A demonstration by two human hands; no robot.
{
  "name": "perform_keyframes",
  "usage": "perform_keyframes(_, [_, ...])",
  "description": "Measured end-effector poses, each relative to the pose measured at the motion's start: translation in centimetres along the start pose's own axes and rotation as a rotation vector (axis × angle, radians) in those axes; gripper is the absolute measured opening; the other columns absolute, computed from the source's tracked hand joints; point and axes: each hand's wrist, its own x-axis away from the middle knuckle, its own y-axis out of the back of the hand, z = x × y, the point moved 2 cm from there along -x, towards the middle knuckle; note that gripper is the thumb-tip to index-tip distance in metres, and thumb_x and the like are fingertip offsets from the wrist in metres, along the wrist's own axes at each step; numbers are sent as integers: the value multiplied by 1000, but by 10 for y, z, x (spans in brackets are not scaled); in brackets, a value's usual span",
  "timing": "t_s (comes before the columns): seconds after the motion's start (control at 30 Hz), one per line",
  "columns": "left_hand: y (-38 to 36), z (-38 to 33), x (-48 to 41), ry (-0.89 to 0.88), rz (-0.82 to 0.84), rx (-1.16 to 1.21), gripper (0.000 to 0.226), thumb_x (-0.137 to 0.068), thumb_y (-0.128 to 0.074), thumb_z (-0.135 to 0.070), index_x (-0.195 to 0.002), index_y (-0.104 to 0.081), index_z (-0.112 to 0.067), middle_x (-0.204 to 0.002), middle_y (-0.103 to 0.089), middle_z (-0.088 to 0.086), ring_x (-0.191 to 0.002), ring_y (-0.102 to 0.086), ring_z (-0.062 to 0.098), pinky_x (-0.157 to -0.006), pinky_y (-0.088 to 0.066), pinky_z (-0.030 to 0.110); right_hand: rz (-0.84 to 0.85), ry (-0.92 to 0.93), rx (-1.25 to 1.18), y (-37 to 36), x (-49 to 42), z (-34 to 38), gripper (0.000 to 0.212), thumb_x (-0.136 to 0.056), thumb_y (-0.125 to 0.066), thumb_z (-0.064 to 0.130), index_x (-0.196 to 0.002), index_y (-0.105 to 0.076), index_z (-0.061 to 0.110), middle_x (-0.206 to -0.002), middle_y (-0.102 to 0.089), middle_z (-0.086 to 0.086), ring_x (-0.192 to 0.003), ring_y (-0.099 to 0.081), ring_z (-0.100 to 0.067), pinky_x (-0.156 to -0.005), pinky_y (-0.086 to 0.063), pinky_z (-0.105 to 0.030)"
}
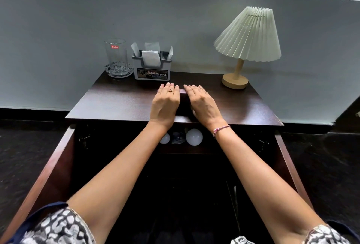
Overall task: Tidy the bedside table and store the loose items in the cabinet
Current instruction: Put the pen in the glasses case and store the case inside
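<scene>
On the dark wooden bedside table [120, 103], my left hand [165, 105] and my right hand [202, 105] lie side by side over a dark brown box-like item [183, 99]. The fingers of both hands reach over its far edge, and my right thumb shows under its near side. Most of the item is hidden by my hands. Below the tabletop the cabinet [194, 175] stands with both doors swung open. On its shelf sit a small white bulb [165, 138], a larger white bulb [194, 137] and a dark crumpled thing [178, 138] between them.
At the table's back left stands a clear glass [116, 56] on a glass dish, with a grey napkin holder [152, 66] beside it. A pleated lamp [247, 35] on a wooden base occupies the back right. The open doors [48, 175] flank my arms.
</scene>
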Motion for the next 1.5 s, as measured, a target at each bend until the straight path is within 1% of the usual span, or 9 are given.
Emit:
perform_keyframes(0.67, [-4,0,2,-10,1,29,31,-73,-68,-15,-104,-72,-17,-102,-74,-5,-100,-67,6,-91,-52,22,-60,25,-26,-5,0,-2,58,-85,-37,-7,-141,-33,3,-142,-45,-12,-134,-39,-23,-119,-15,-31])
perform_keyframes(0.77, [-3,0,3,-12,2,22,32,-73,-67,-16,-105,-72,-18,-103,-73,-6,-101,-67,5,-92,-51,22,-88,7,-92,-6,1,-4,55,-86,-43,-4,-140,-38,6,-142,-47,-10,-133,-42,-21,-117,-19,-31])
perform_keyframes(0.93, [-15,7,0,113,81,63,47,-94,-31,-3,-140,-37,-8,-143,-47,9,-136,-39,21,-115,-27,40,-128,-207,-387,-3,4,-13,57,-81,-68,30,-133,-51,11,-137,-53,-11,-129,-46,-24,-109,-34,-30])
perform_keyframes(1.03, [-19,9,-1,166,112,111,46,-97,-26,-3,-141,-36,-12,-146,-41,14,-141,-26,31,-116,-23,45,-117,-311,-511,-3,5,-17,58,-77,-70,39,-128,-57,14,-134,-55,-15,-126,-50,-24,-108,-38,-31])
perform_keyframes(1.13, [-18,12,1,272,103,202,49,-97,-29,-2,-138,-43,-24,-150,-30,21,-142,-18,42,-110,-33,46,-119,-360,-592,-3,7,-19,53,-73,-73,41,-121,-64,18,-121,-65,-10,-114,-59,-21,-101,-44,-30])
perform_keyframes(1.2, [-19,14,2,368,114,312,53,-93,-39,0,-137,-44,-28,-152,-24,24,-139,-26,42,-101,-44,45,-112,-390,-645,-3,7,-20,51,-72,-75,39,-119,-65,20,-116,-68,-7,-106,-63,-19,-97,-48,-32])
perform_keyframes(1.27, [-22,18,5,490,139,453,55,-88,-53,-6,-137,-44,-28,-150,-27,25,-128,-44,40,-97,-47,42,-108,-423,-673,-4,7,-21,50,-71,-77,37,-117,-66,22,-114,-69,-6,-104,-64,-17,-96,-49,-33])
perform_keyframes(1.4, [-24,28,7,600,89,614,61,-78,-67,-21,-135,-47,-17,-127,-58,17,-114,-56,32,-96,-45,36,-102,-466,-737,-5,6,-24,50,-67,-80,34,-113,-68,22,-112,-70,-5,-104,-63,-15,-97,-49,-32])
perform_keyframes(1.5, [-23,35,5,660,75,707,62,-75,-66,-22,-134,-50,-12,-120,-63,17,-114,-57,29,-100,-43,32,-111,-497,-790,-5,7,-26,48,-66,-82,31,-111,-69,21,-109,-71,-5,-102,-65,-16,-96,-50,-34])
